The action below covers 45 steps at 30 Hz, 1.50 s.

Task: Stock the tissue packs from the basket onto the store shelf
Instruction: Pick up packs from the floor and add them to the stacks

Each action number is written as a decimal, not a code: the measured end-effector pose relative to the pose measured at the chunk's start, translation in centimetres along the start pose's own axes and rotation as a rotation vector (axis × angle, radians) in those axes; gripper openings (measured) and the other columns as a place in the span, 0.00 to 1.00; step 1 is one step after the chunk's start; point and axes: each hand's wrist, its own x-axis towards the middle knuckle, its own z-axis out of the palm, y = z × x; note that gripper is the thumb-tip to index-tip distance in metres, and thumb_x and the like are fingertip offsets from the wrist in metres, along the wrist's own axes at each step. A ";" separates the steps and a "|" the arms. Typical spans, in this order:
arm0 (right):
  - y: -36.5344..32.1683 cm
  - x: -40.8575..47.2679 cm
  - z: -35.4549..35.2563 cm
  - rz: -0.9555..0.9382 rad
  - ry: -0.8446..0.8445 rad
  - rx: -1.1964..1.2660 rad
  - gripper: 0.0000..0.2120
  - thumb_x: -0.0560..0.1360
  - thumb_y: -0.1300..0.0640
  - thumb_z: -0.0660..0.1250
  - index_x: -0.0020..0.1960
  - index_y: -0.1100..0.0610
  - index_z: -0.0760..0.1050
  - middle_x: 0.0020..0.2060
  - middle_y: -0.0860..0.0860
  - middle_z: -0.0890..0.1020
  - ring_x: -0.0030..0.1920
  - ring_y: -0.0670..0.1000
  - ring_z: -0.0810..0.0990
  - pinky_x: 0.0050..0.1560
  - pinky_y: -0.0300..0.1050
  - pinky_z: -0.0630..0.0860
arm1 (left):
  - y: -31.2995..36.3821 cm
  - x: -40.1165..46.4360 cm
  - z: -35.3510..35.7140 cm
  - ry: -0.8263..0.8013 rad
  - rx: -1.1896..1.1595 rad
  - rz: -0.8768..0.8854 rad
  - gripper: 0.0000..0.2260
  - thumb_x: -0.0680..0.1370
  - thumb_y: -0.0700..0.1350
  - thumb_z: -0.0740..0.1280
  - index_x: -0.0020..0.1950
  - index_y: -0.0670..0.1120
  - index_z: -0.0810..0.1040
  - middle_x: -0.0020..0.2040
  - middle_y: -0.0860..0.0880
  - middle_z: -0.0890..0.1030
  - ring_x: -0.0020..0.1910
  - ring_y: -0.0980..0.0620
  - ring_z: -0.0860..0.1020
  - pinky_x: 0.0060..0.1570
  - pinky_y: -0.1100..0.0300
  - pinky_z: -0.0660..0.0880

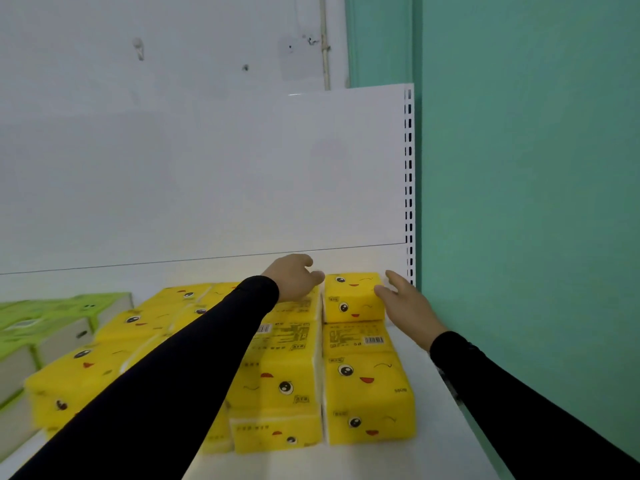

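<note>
Two hands reach to the back of the white metal store shelf (426, 372), and between them sits one yellow plastic-wrapped tissue pack printed with winking cartoon faces (353, 296). That pack is the landmark. It lies on top of the rearmost pack of the right-hand row, close to the white back panel (207, 174) and near the slotted white upright (409, 188) at the shelf's right end. Its long axis runs left to right across the shelf, so its two short ends face the hands.

Left of the pack, the left hand (294, 279) rests with fingers curled downward at the pack's left end; whether it touches that end or the neighbouring yellow packs (284, 386) beneath it, I cannot tell. Right of the pack, the right hand (408, 303) lies open, fingers straight and loosely spread, fingertips against the pack's right end. It pinches nothing. The right hand is the nearer and the more plainly in contact, so any squaring nudge would likely come from that side, pushing leftward or back toward the panel.

The pack looks soft and slightly bulging, glossy, with faces on its top and front. Far to its left, green tissue packs (52, 323) stand on the same shelf. No basket is in view.
</note>
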 end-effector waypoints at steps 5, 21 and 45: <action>-1.4 -4.3 -1.1 -0.040 0.137 0.034 0.23 0.82 0.50 0.60 0.76 0.55 0.64 0.73 0.52 0.69 0.72 0.51 0.68 0.72 0.48 0.64 | 0.3 -3.8 -2.4 0.003 -0.138 0.081 0.25 0.81 0.55 0.60 0.75 0.45 0.65 0.70 0.45 0.73 0.67 0.47 0.72 0.66 0.56 0.66; -6.2 -36.3 6.2 0.171 0.536 -0.040 0.20 0.81 0.47 0.62 0.71 0.52 0.70 0.61 0.46 0.76 0.57 0.46 0.79 0.64 0.49 0.75 | -2.4 -27.1 2.0 -0.124 -0.421 0.690 0.21 0.81 0.55 0.62 0.70 0.46 0.74 0.64 0.51 0.78 0.60 0.56 0.75 0.56 0.68 0.64; 21.8 -88.3 5.1 1.194 0.689 0.100 0.20 0.81 0.46 0.61 0.70 0.53 0.71 0.58 0.50 0.76 0.55 0.50 0.76 0.53 0.45 0.72 | 3.9 -68.1 43.1 -1.237 -0.259 0.295 0.24 0.78 0.56 0.65 0.68 0.43 0.74 0.64 0.45 0.78 0.65 0.48 0.74 0.59 0.60 0.67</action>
